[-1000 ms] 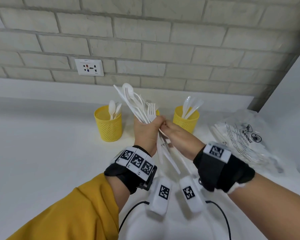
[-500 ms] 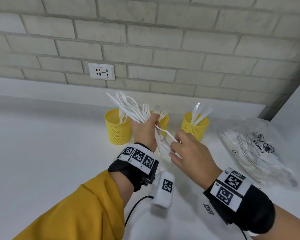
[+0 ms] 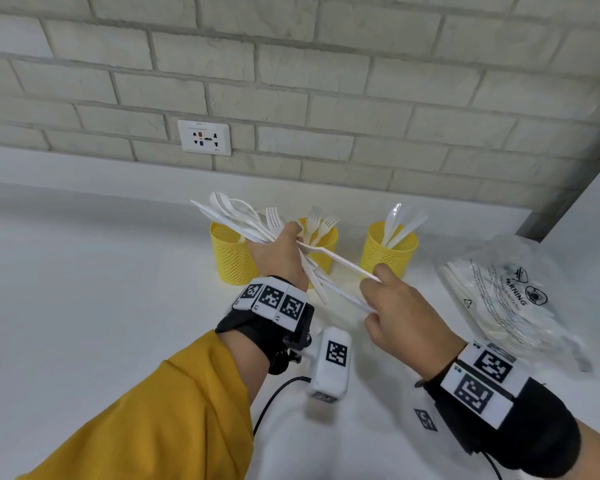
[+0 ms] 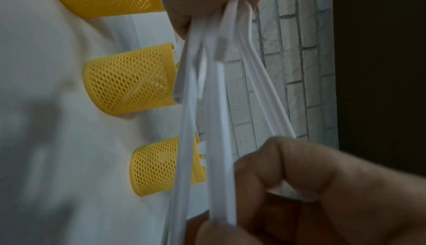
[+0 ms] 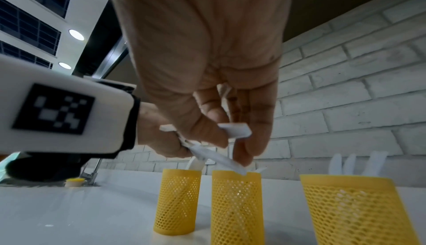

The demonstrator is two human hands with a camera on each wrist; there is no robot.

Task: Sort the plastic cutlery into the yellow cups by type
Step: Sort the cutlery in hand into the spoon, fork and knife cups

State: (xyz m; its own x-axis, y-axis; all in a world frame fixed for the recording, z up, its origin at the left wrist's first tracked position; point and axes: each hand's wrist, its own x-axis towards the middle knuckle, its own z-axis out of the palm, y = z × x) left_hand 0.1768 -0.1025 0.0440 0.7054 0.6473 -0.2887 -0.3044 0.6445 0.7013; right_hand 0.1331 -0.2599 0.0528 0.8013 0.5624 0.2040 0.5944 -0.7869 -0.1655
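My left hand [image 3: 281,251] grips a fanned bundle of white plastic cutlery [image 3: 243,220] above the counter, spoons, forks and a knife pointing up and left. My right hand [image 3: 392,306] pinches the handle ends of two white pieces [image 3: 340,261] that still reach into the left hand's grip. In the right wrist view a handle end [image 5: 235,130] sits between thumb and fingers. Three yellow mesh cups stand in a row near the wall: the left cup [image 3: 231,258] partly hidden behind the bundle, the middle cup [image 3: 321,251] with forks, the right cup [image 3: 388,251] with knives.
A crumpled clear plastic bag [image 3: 506,289] with more white cutlery lies at the right on the white counter [image 3: 84,289]. A brick wall with a socket [image 3: 204,137] runs behind the cups. A white wall edge stands at far right.
My right hand has drawn back to the right and toward me, pulling two pieces partway out of the bundle. The left hand has stayed raised with the bundle.
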